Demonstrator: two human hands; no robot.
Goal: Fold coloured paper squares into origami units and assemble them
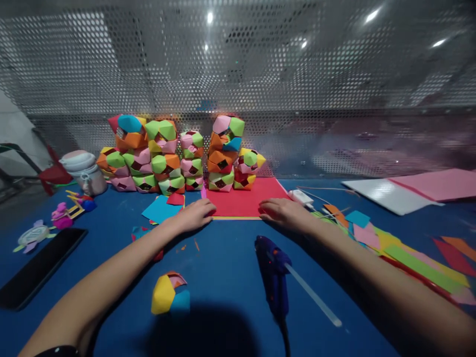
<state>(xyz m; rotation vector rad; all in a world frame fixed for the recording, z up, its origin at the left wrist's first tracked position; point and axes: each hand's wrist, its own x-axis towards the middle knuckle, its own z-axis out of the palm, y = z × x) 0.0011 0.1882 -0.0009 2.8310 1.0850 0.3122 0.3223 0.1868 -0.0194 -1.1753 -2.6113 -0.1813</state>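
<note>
A stack of red paper sheets (238, 201) lies flat on the blue table. At its left edge rests my left hand (196, 215), fingers curled a little; whether it grips the paper is hard to tell. My right hand (284, 213) is at the right edge of the same stack, its fingertips on the red sheet. Below my right hand lies a dark blue glue gun (275, 263) with a clear glue stick (314, 295) poking out. A partly built folded-paper ball (165, 295) in yellow, pink and blue sits nearer to me on the left.
Folded-paper balls (167, 166) stand stacked at the back, before a perforated metal screen (260, 74). On the left are a phone (40, 267), a lidded cup (87, 173) and small toys (62, 215). Coloured paper strips (420, 265) and large sheets (394, 193) lie on the right.
</note>
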